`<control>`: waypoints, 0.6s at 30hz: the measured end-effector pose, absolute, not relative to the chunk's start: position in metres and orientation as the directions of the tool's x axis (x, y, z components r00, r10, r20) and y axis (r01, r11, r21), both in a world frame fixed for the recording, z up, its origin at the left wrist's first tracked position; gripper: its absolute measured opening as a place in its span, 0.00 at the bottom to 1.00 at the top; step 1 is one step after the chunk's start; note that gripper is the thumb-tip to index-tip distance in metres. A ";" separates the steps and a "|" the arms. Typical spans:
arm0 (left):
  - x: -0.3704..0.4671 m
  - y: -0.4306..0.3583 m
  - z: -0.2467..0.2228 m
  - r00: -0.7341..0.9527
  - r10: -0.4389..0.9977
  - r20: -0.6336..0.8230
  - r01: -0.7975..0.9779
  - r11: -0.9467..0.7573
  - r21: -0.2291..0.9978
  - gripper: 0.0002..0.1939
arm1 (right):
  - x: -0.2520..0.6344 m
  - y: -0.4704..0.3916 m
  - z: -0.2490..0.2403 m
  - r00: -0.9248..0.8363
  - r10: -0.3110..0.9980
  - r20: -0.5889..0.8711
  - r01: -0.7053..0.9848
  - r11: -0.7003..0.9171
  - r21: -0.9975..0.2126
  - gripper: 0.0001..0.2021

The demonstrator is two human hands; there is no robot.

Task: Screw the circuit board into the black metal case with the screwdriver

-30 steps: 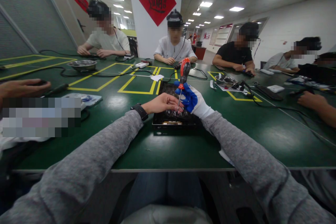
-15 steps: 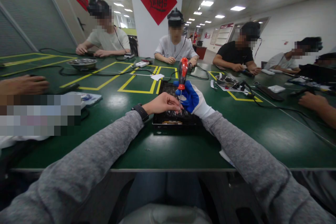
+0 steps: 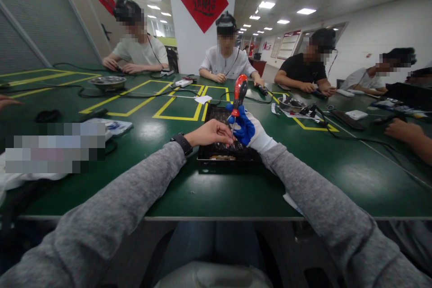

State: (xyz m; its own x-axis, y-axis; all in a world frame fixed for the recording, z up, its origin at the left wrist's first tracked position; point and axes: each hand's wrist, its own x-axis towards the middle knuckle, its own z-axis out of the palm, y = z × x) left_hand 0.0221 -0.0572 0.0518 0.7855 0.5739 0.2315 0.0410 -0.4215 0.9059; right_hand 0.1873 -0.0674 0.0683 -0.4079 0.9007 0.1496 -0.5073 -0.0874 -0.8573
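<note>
A red and black screwdriver stands nearly upright, its handle leaning a little to the right. My right hand, in a blue and white glove, is closed round it low down, near the shaft. Bare and with a dark watch at the wrist, my left hand pinches with its fingertips beside the screwdriver's tip; what they hold, if anything, is too small to make out. Both hands are over a black open device or tray lying on the green table. The tip's contact point is hidden by the fingers.
Metal bowls stand at the left and right. A white paper piece lies behind the black device. Black cables cross the table. Several people sit around it, and another person's hand is at the right edge.
The screwdriver's handle has tilted to the right. At the left, another person's hand has drawn back toward the edge. The person opposite has moved one hand to a dark object.
</note>
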 end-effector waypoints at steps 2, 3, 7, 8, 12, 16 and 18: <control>0.022 -0.056 0.051 0.794 0.557 0.243 0.028 -0.432 0.901 0.14 | 0.188 -0.068 0.069 -0.426 0.895 0.129 -0.507 -0.118 -0.854 0.16; 0.022 -0.056 0.051 0.800 0.547 0.245 0.025 -0.439 0.898 0.14 | 0.189 -0.068 0.070 -0.439 0.890 0.121 -0.506 -0.134 -0.852 0.17; 0.022 -0.056 0.052 0.816 0.529 0.234 0.035 -0.449 0.893 0.16 | 0.191 -0.067 0.069 -0.455 0.881 0.129 -0.523 -0.147 -0.839 0.19; 0.022 -0.056 0.053 0.815 0.532 0.230 0.041 -0.448 0.893 0.16 | 0.191 -0.067 0.068 -0.454 0.880 0.136 -0.530 -0.145 -0.835 0.18; 0.022 -0.057 0.053 0.796 0.569 0.208 0.069 -0.427 0.902 0.15 | 0.190 -0.066 0.067 -0.436 0.890 0.133 -0.540 -0.141 -0.830 0.17; 0.023 -0.057 0.052 0.781 0.588 0.210 0.048 -0.392 0.919 0.14 | 0.188 -0.067 0.068 -0.391 0.913 0.119 -0.524 -0.114 -0.844 0.14; 0.023 -0.057 0.052 0.789 0.574 0.220 0.036 -0.400 0.916 0.14 | 0.188 -0.067 0.068 -0.406 0.905 0.123 -0.516 -0.116 -0.849 0.14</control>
State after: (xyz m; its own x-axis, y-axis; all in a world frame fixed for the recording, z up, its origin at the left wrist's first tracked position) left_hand 0.0226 -0.0572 0.0520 0.7886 0.5744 0.2197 0.0361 -0.3999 0.9159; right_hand 0.1885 -0.0667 0.0684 -0.4063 0.9055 0.1226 -0.5155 -0.1164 -0.8489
